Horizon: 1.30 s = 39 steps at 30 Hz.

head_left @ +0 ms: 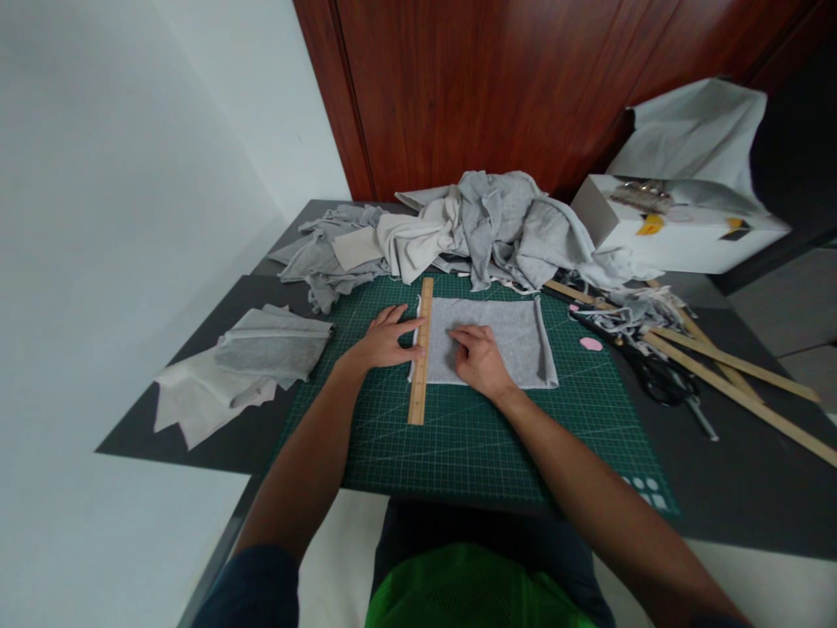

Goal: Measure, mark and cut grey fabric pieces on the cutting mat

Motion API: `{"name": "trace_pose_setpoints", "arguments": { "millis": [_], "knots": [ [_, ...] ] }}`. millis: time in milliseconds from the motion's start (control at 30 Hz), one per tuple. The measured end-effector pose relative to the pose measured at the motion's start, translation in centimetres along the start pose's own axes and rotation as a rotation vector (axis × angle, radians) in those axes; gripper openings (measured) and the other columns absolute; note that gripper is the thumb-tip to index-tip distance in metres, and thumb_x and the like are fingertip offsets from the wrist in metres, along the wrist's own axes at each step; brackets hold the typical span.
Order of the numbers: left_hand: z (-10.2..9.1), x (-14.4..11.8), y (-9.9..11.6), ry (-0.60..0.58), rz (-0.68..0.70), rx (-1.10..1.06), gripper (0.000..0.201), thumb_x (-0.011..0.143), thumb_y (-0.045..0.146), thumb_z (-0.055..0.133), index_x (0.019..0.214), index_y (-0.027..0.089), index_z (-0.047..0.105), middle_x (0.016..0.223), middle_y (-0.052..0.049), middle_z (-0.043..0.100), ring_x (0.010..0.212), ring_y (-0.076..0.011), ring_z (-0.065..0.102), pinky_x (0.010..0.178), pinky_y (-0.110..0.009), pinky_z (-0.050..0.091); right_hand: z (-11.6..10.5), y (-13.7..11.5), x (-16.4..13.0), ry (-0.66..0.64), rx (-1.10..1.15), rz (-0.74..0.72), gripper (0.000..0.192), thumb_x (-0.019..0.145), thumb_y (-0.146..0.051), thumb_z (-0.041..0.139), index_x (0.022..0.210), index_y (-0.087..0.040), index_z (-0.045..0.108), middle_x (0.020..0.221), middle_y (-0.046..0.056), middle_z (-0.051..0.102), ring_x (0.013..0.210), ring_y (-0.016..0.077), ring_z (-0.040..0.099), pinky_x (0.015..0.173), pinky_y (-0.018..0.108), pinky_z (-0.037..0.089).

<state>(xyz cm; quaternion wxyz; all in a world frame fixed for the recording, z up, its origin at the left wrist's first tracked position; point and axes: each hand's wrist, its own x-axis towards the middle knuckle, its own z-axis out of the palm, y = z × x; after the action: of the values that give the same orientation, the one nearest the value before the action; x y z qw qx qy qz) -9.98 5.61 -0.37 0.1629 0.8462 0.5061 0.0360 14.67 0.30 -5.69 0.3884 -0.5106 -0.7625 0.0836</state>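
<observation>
A piece of grey fabric (516, 336) lies flat on the green cutting mat (451, 453), its right edge rolled or folded. Across its left end, roughly square to the long sides, rests a wooden ruler (418, 397). My left hand (385, 338) is spread on the left, with thumb and index fingertip touching the ruler and the other fingers apart. Over the middle of the fabric is my right hand (480, 356), its fingers curled and the index reaching toward the ruler. Whatever is between those fingers, if anything, is too small to make out.
Heaped grey and cream cloth (497, 218) lies along the back. Folded fabric pieces (275, 344) are at left. On the right are black scissors (660, 379), wooden strips (732, 353), cord scraps and a pink piece (591, 344). A white box (686, 240) stands behind them.
</observation>
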Motion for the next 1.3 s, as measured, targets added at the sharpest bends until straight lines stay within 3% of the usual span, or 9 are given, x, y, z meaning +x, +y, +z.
{"name": "trace_pose_setpoints", "arguments": {
  "millis": [567, 800, 1000, 1100, 1300],
  "knots": [
    [0.0, 0.4, 0.7, 0.069, -0.012, 0.030, 0.078, 0.080, 0.056, 0.082, 0.152, 0.034, 0.061, 0.170, -0.007, 0.042, 0.158, -0.0407, 0.033, 0.127, -0.054, 0.033, -0.1, -0.1, 0.1, -0.027, -0.012, 0.016, 0.047, 0.079, -0.001, 0.056, 0.118, -0.014, 0.080, 0.119, 0.015, 0.077, 0.111, 0.0295, 0.066, 0.105, 0.048, 0.050],
    [-0.2, 0.4, 1.7, 0.118, -0.003, 0.066, 0.061, 0.087, 0.048, 0.073, 0.147, 0.036, 0.067, 0.165, -0.003, 0.049, 0.156, -0.0385, 0.035, 0.127, -0.053, 0.035, -0.7, -0.5, 0.7, -0.079, -0.003, 0.013, 0.045, 0.080, -0.003, 0.056, 0.116, -0.015, 0.080, 0.117, 0.015, 0.079, 0.111, 0.0294, 0.069, 0.107, 0.048, 0.050],
    [-0.2, 0.8, 1.8, 0.108, -0.032, 0.068, 0.055, 0.091, 0.042, 0.067, 0.146, 0.034, 0.068, 0.165, -0.004, 0.049, 0.156, -0.0387, 0.035, 0.127, -0.054, 0.036, -4.9, 1.2, 0.9, 0.064, -0.077, 0.091, 0.038, 0.083, -0.007, 0.055, 0.108, -0.018, 0.081, 0.107, 0.013, 0.080, 0.102, 0.0294, 0.072, 0.101, 0.045, 0.056],
    [-0.3, 0.8, 1.8, 0.101, -0.036, 0.070, 0.056, 0.091, 0.042, 0.067, 0.146, 0.033, 0.068, 0.166, -0.004, 0.048, 0.157, -0.0378, 0.035, 0.128, -0.052, 0.035, -8.4, 3.8, -0.2, 0.102, -0.197, 0.225, 0.033, 0.084, -0.012, 0.055, 0.103, -0.016, 0.081, 0.101, 0.015, 0.080, 0.092, 0.0297, 0.072, 0.094, 0.045, 0.058],
    [-0.4, 0.8, 1.9, 0.091, -0.052, 0.050, 0.059, 0.089, 0.043, 0.067, 0.148, 0.034, 0.066, 0.168, -0.005, 0.046, 0.158, -0.0386, 0.033, 0.128, -0.052, 0.034, -14.6, 9.3, -3.5, 0.203, -0.489, 0.461, 0.034, 0.081, -0.014, 0.053, 0.102, -0.011, 0.079, 0.101, 0.022, 0.078, 0.099, 0.0350, 0.071, 0.095, 0.048, 0.054]
  ]
}}
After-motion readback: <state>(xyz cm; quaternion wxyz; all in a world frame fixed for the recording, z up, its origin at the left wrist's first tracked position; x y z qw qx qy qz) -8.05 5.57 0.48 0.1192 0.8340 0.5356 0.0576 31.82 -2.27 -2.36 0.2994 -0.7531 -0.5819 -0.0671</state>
